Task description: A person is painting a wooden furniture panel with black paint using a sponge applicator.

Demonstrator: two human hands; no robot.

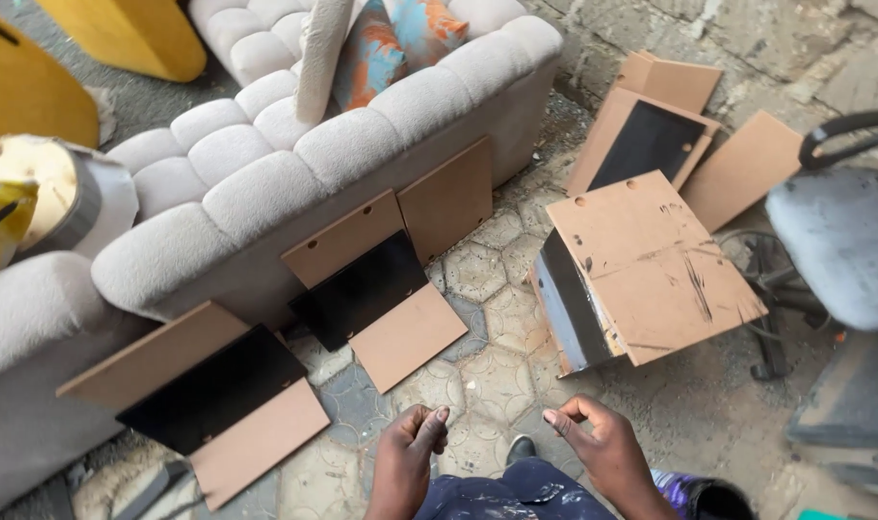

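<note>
— What is slipping out of view? The office chair is running off the right edge, both wrists are dropping below the bottom.
— And the cushions? They are being cropped by the top edge.

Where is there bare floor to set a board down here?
Bare tiled floor lies between the middle board assembly and the stacked boards, ahead of both empty hands: left hand, right hand. It is crowded along the sofa and by the office chair.
</note>
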